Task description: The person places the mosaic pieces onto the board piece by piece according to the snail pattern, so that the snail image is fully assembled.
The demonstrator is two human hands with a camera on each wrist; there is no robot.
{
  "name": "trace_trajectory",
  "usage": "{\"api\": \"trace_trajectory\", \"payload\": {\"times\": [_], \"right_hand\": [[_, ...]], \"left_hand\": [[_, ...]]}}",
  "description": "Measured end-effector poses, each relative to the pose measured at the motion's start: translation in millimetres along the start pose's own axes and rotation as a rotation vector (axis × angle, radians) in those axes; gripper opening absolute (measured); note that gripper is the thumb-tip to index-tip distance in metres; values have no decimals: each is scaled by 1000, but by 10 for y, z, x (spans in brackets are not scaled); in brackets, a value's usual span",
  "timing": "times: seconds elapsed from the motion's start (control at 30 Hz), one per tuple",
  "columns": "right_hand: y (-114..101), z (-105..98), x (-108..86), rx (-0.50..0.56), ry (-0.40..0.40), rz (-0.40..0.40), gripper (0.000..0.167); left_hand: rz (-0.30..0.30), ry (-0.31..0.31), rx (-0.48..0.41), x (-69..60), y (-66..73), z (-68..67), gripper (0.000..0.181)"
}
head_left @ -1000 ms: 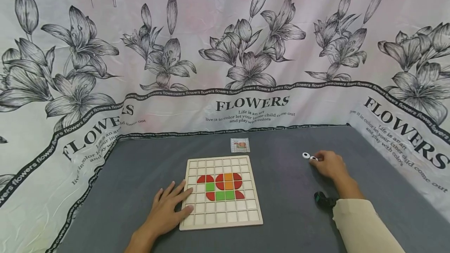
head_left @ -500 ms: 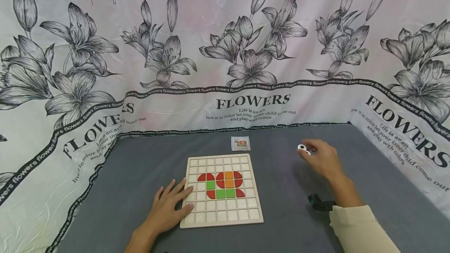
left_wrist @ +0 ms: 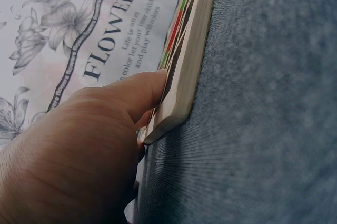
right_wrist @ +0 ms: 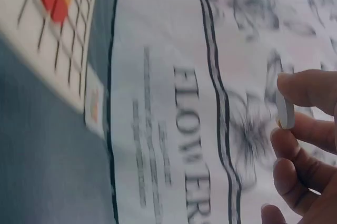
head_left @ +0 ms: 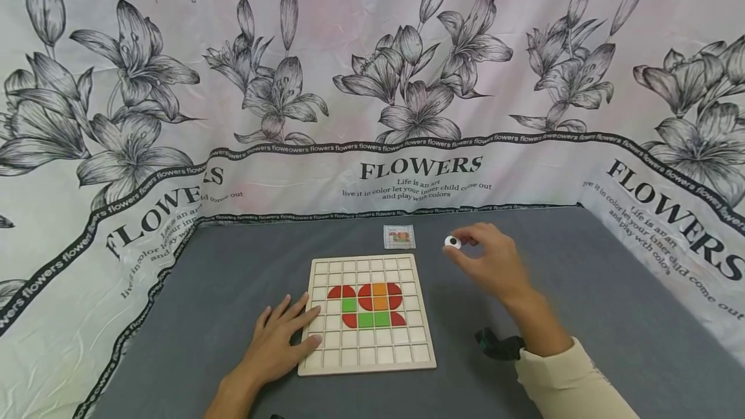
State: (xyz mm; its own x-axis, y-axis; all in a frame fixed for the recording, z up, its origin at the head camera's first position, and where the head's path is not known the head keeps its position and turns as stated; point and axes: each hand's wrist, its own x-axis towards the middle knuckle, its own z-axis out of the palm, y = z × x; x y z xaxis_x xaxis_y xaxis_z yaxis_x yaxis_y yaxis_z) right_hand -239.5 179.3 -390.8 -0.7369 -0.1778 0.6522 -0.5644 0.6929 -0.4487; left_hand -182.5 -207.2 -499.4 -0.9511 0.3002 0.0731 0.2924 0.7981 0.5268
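Observation:
My right hand (head_left: 489,260) pinches a white round disc with a black dot (head_left: 453,242), like a toy eye, between thumb and fingertips above the table. In the right wrist view the disc (right_wrist: 285,110) shows edge-on; whether a second disc lies behind it I cannot tell. My left hand (head_left: 276,344) rests with spread fingers on the left edge of a wooden grid board (head_left: 367,357). Red, orange and green tiles (head_left: 372,320) sit in several of the board's middle cells. The left wrist view shows the thumb lying on the board's rim (left_wrist: 192,71).
A small picture card (head_left: 399,237) with a coloured pattern lies behind the board. The grey tabletop (head_left: 233,277) ends at a white flower-printed cloth (head_left: 279,186) at the back and sides. A dark wrist camera (head_left: 497,344) hangs under the right wrist.
My right hand has picked up from the right side of the table, where two discs were seen, and moved left towards the card. The left hand and the board have stayed in place.

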Motion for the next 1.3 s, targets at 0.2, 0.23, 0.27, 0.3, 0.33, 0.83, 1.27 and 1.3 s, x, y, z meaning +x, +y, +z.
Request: {"api": "trace_trajectory", "payload": {"times": [0.2, 0.23, 0.27, 0.3, 0.33, 0.83, 1.27, 1.3], "right_hand": [[-268, 252, 65, 53, -37, -46, 25], [-304, 293, 72, 61, -48, -47, 25], [-336, 335, 77, 70, -60, -43, 25], [-367, 375, 85, 83, -70, -42, 25], [-395, 415, 88, 97, -80, -37, 26], [-590, 1140, 154, 192, -208, 29, 25], [-509, 1594, 157, 150, -406, 162, 27], [-502, 1618, 158, 141, -425, 176, 27]], "left_hand": [[-1, 6, 2, 5, 10, -7, 59], [-2, 5, 1, 5, 11, -8, 59], [-3, 4, 0, 4, 12, -8, 59], [-4, 2, -1, 4, 12, -8, 60], [-5, 0, -2, 4, 12, -7, 60], [-1, 14, 22, 14, 10, 5, 58], [-2, 26, 33, 22, 13, 14, 58], [-2, 24, 31, 23, 13, 16, 58]]}}
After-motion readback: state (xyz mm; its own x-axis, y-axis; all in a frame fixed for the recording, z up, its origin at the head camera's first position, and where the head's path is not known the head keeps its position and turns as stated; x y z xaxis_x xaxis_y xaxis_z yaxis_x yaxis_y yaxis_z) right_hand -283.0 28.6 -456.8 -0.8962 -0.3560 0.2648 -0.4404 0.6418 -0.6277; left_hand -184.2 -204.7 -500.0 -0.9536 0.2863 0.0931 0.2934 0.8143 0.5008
